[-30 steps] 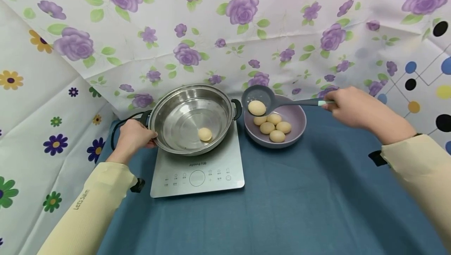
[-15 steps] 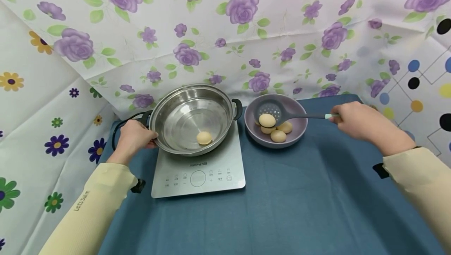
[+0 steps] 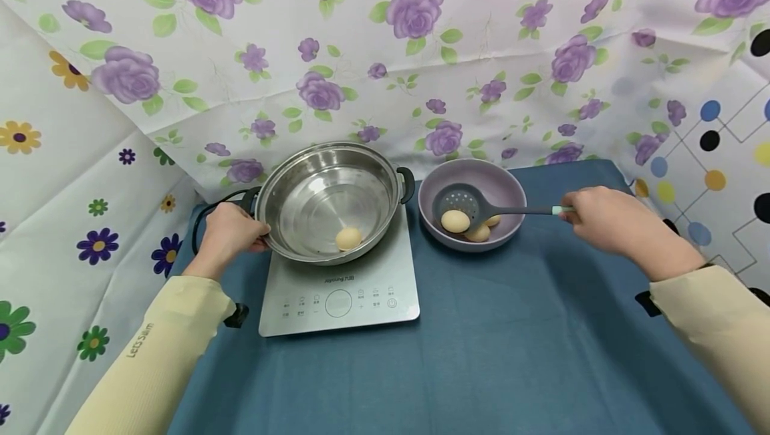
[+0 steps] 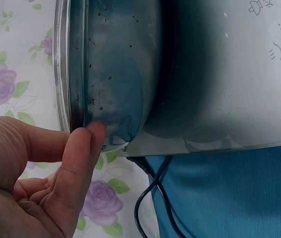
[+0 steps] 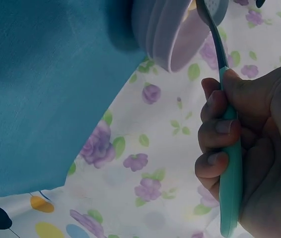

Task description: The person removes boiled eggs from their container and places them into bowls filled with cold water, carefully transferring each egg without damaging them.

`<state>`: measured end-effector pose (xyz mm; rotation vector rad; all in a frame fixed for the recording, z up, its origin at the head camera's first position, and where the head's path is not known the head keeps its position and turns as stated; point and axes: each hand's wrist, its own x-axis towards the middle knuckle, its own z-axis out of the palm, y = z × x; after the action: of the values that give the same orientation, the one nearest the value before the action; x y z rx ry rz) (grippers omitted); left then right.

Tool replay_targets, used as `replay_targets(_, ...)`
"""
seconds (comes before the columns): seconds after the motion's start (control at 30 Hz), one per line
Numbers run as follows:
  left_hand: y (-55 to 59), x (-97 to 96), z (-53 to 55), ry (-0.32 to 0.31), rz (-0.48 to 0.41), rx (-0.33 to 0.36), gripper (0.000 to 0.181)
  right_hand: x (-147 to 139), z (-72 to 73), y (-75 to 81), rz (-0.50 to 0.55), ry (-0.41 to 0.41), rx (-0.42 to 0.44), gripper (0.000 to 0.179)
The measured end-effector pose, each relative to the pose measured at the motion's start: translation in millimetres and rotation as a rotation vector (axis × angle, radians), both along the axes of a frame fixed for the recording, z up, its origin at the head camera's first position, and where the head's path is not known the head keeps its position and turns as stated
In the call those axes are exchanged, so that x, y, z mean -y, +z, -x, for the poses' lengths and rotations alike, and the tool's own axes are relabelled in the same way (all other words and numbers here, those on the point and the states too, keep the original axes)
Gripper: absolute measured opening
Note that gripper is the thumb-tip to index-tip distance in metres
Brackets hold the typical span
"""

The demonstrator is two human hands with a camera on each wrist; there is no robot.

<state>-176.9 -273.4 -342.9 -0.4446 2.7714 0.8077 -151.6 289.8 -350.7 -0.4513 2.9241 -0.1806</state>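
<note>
My right hand grips the green handle of a grey slotted ladle. The ladle's bowl is lowered into a purple bowl and has one egg in it. Beside and partly beneath the ladle lie other eggs, some hidden by it. At the left, my left hand pinches the rim of a stainless steel pan between thumb and fingers, as the left wrist view shows. A single egg lies inside the pan.
Under the pan is a silver induction cooker with touch controls. A black cord runs behind it at the left. The blue tablecloth covers the table, and floral sheets hang at the back and sides.
My right hand has moved down and slightly right, lowering the ladle with its egg from above the purple bowl into it. The left hand keeps its pinch on the pan's rim.
</note>
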Motion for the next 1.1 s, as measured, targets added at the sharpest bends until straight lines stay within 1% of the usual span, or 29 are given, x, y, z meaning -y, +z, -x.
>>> replay_targets(0.17,-0.1,0.1,0.8,0.003,-0.002,0.001,0.025,1.1,-2.0,-2.6,-0.025,0.013,-0.044,0.013)
replay_targets(0.3,0.1,0.5,1.3,0.004,-0.007,0.004,0.025,3.2,-2.9,-4.5,-0.037,0.002,-0.063,0.01)
replay_targets(0.4,-0.1,0.8,1.3,0.002,-0.005,0.003,0.025,4.6,-3.4,-6.4,-0.052,0.0,-0.098,0.009)
replay_targets(0.57,-1.2,1.5,1.2,0.004,-0.008,-0.001,0.025,7.5,-3.8,-7.5,-0.081,0.016,-0.173,0.01)
replay_targets(0.9,-2.4,1.5,1.5,0.003,0.0,-0.008,0.025,12.5,-6.0,-5.6,-0.118,0.028,-0.288,0.015)
replay_targets(1.1,-2.4,2.4,1.3,0.003,-0.002,-0.006,0.026,15.4,-7.0,-6.0,-0.145,0.051,-0.363,0.017)
